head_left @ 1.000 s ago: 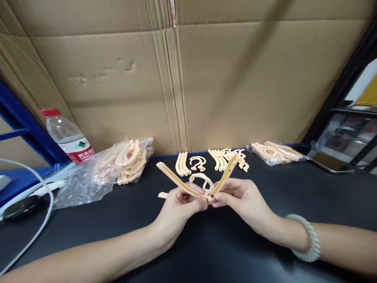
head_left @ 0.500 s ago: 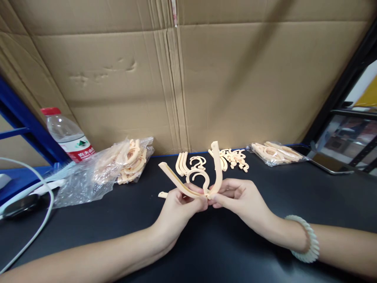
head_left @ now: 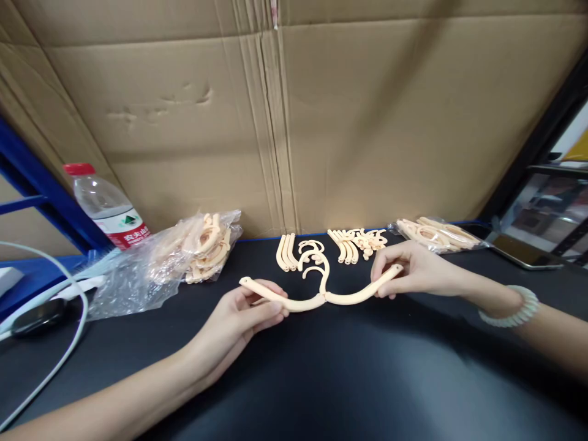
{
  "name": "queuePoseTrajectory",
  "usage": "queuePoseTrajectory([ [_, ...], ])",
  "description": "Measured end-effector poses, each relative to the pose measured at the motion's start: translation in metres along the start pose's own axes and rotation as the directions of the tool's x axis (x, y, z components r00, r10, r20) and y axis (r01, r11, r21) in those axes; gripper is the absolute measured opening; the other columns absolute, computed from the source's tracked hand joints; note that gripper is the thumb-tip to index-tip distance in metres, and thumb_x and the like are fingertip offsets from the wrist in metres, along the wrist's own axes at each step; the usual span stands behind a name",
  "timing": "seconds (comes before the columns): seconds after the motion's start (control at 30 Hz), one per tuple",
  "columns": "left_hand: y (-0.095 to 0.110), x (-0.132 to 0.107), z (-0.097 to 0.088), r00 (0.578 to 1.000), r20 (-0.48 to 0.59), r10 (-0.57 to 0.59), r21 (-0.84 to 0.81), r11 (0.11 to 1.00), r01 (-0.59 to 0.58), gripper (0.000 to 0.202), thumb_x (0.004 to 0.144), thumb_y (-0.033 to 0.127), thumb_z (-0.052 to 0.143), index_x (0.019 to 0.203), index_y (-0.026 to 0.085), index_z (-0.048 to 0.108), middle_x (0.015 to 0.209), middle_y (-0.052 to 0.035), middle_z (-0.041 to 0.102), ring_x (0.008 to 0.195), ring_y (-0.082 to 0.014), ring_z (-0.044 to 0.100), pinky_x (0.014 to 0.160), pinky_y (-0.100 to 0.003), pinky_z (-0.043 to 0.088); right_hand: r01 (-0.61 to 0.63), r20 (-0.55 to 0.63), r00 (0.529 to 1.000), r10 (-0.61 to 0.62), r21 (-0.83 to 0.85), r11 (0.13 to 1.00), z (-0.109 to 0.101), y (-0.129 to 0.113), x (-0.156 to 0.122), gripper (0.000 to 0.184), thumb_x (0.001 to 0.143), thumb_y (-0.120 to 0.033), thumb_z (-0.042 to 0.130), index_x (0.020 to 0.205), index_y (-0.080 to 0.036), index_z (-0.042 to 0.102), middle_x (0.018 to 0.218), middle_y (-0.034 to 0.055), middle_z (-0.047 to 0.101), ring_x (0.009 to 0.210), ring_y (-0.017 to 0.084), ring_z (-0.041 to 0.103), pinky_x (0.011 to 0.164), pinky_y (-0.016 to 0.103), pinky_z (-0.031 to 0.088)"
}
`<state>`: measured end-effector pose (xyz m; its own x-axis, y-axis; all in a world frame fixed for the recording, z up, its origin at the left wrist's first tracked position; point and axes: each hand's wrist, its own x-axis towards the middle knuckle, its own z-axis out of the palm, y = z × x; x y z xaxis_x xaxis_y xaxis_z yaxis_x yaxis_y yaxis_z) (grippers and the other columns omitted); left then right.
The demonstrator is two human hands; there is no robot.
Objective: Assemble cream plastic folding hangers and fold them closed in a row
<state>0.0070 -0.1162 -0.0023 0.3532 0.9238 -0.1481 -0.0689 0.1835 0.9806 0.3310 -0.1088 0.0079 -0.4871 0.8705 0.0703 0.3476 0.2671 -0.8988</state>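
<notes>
Between my two hands is a cream plastic clothes hanger (head_left: 303, 304), its two curved arms spread out wide and its hook standing up from the middle joint. My left hand (head_left: 250, 311) is closed on the left arm, thumb on the near side. On the right arm, close to its outer end, my right hand (head_left: 404, 269) pinches with thumb and fingers. Behind the hanger lie several loose curved arms (head_left: 286, 252) side by side, and loose hooks (head_left: 313, 247) partly hidden by the raised hook.
More curved arms (head_left: 343, 247) and a pile of small hook parts (head_left: 371, 241) lie at the back. Bagged hanger parts (head_left: 206, 245) sit at left, another bag (head_left: 436, 233) at right. A water bottle (head_left: 110, 208), a white cable (head_left: 76, 343) and a phone (head_left: 523, 252) flank the black table (head_left: 349, 380).
My hands have moved apart from the middle joint out along the hanger's arms. Those arms, folded upward before, now spread nearly flat. The right hand has shifted right and up.
</notes>
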Motion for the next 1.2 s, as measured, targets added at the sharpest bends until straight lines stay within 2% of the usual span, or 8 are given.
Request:
queuePoseTrajectory([
  [0.1,0.003,0.003,-0.019,0.996,0.026,0.091,0.243,0.965,-0.094,0.020,0.071,0.029,0.078,0.084,0.018,0.067,0.077,-0.0001,0.065,0.072,-0.0113,0.062,0.070,-0.020,0.052,0.069,0.027,0.998,-0.065,-0.178,0.982,-0.002,0.002,0.000,0.024,0.070,-0.037,0.078,0.076,-0.016,0.069,0.080,0.0051,0.069,0.074,0.018,0.064,0.065,0.029,0.050],
  [0.17,0.004,0.007,-0.030,0.966,0.132,0.225,0.507,0.822,-0.260,0.016,0.074,0.030,0.075,0.080,0.018,0.067,0.074,-0.0012,0.065,0.067,-0.0120,0.060,0.063,-0.021,0.050,0.155,0.058,0.988,-0.145,-0.277,0.948,-0.002,0.002,0.001,0.023,0.070,-0.038,0.078,0.074,-0.017,0.070,0.085,0.0058,0.067,0.090,0.021,0.061,0.079,0.033,0.048],
  [0.23,0.005,0.011,-0.036,0.868,0.337,0.364,0.664,0.562,-0.493,0.010,0.076,0.027,0.072,0.079,0.018,0.068,0.075,-0.0029,0.067,0.069,-0.0143,0.059,0.064,-0.024,0.050,0.227,0.099,0.974,-0.205,-0.329,0.917,-0.001,0.002,0.002,0.022,0.070,-0.038,0.078,0.074,-0.018,0.070,0.087,0.0054,0.066,0.097,0.022,0.058,0.086,0.035,0.046],
  [0.3,0.005,0.014,-0.040,0.732,0.517,0.443,0.673,0.319,-0.668,0.003,0.079,0.022,0.068,0.081,0.019,0.068,0.079,-0.0042,0.067,0.077,-0.0168,0.058,0.069,-0.027,0.050,0.246,0.134,0.968,-0.211,-0.359,0.900,0.000,0.004,0.003,0.022,0.071,-0.038,0.077,0.074,-0.018,0.070,0.092,0.0057,0.065,0.093,0.020,0.059,0.085,0.034,0.046],
  [0.33,0.005,0.015,-0.040,0.681,0.573,0.456,0.660,0.238,-0.713,0.002,0.081,0.019,0.066,0.082,0.019,0.068,0.082,-0.0051,0.067,0.082,-0.0178,0.057,0.072,-0.028,0.050,0.238,0.145,0.970,-0.197,-0.369,0.898,0.001,0.005,0.003,0.022,0.072,-0.039,0.076,0.075,-0.018,0.070,0.096,0.0061,0.064,0.090,0.019,0.059,0.082,0.033,0.046],
  [0.4,0.004,0.014,-0.040,0.643,0.611,0.463,0.654,0.162,-0.739,0.007,0.083,0.016,0.062,0.085,0.019,0.067,0.093,-0.0078,0.067,0.091,-0.0194,0.057,0.077,-0.030,0.050,0.213,0.161,0.974,-0.162,-0.377,0.902,0.003,0.007,0.003,0.022,0.074,-0.039,0.074,0.077,-0.018,0.071,0.101,0.0069,0.063,0.087,0.017,0.060,0.078,0.031,0.048],
  [0.83,-0.002,0.025,-0.042,0.763,0.471,0.444,0.694,0.348,-0.631,0.016,0.086,0.023,0.057,0.091,0.023,0.072,0.098,-0.0081,0.072,0.094,-0.0211,0.064,0.087,-0.033,0.051,0.185,0.081,0.983,-0.167,-0.450,0.873,0.001,0.012,0.005,0.020,0.081,-0.037,0.067,0.090,-0.019,0.071,0.090,0.0064,0.068,0.080,0.019,0.062,0.075,0.032,0.047],
  [1.2,-0.003,0.030,-0.046,0.744,0.450,0.494,0.723,0.288,-0.628,0.024,0.087,0.020,0.052,0.096,0.025,0.074,0.102,-0.0050,0.074,0.100,-0.0203,0.066,0.091,-0.033,0.051,0.166,0.046,0.985,-0.164,-0.495,0.853,0.000,0.015,0.008,0.021,0.083,-0.036,0.063,0.092,-0.018,0.070,0.091,0.0072,0.069,0.079,0.019,0.063,0.073,0.032,0.049],
])
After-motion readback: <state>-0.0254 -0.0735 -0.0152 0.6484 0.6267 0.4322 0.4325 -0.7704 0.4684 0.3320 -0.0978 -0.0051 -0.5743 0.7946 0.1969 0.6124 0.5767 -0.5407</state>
